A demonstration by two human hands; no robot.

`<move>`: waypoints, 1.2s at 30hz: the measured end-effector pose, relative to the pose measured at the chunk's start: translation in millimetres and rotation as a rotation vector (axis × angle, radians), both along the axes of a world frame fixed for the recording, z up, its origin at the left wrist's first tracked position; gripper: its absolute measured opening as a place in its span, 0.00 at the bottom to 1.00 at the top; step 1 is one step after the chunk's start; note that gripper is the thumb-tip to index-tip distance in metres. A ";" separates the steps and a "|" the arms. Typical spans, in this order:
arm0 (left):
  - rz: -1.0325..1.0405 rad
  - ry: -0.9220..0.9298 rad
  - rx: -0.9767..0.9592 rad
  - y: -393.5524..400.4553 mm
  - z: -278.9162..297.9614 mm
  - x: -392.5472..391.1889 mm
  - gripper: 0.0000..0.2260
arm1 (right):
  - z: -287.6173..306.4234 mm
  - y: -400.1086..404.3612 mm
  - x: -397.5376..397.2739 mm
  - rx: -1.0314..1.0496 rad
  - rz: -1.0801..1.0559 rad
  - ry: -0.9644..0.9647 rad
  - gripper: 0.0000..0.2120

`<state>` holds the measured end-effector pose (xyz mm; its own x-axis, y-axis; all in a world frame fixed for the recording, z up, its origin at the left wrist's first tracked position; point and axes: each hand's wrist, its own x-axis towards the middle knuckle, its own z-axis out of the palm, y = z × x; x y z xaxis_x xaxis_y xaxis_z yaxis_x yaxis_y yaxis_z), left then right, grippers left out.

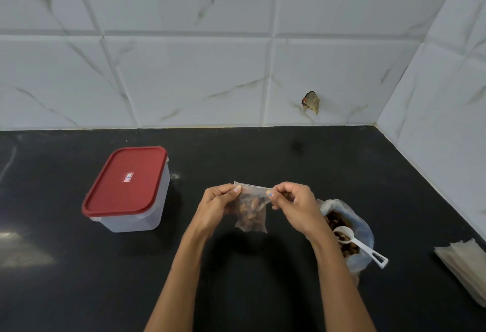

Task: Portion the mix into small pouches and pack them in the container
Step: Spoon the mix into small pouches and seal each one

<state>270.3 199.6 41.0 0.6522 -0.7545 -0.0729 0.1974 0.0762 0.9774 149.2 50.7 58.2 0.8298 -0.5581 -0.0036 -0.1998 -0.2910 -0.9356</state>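
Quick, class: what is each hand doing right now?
Left hand: pinches the top left edge of the small pouch of mix.
Right hand: pinches the pouch's top right edge.

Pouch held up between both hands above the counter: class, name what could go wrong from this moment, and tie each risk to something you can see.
1. The small pouch hangs from its top edge, pinched by the left hand and right hand; if the seal is incomplete, mix could spill.
2. The container has its red lid on, so packing means freeing a hand first.
3. The scoop rests in the open bag beside the right forearm; a nudge may tip it.
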 end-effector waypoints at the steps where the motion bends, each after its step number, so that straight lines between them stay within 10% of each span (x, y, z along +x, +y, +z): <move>1: 0.009 0.018 0.007 1.3 -2.4 2.7 0.12 | -4.8 1.9 5.3 0.016 -0.007 0.010 0.06; 16: 0.530 0.143 0.324 -18.0 -32.0 77.9 0.04 | -46.7 16.5 125.8 0.443 -0.354 0.099 0.04; 36: 0.458 -0.208 0.665 -19.3 -26.8 92.5 0.23 | -54.7 38.3 141.7 -0.224 -0.140 0.228 0.16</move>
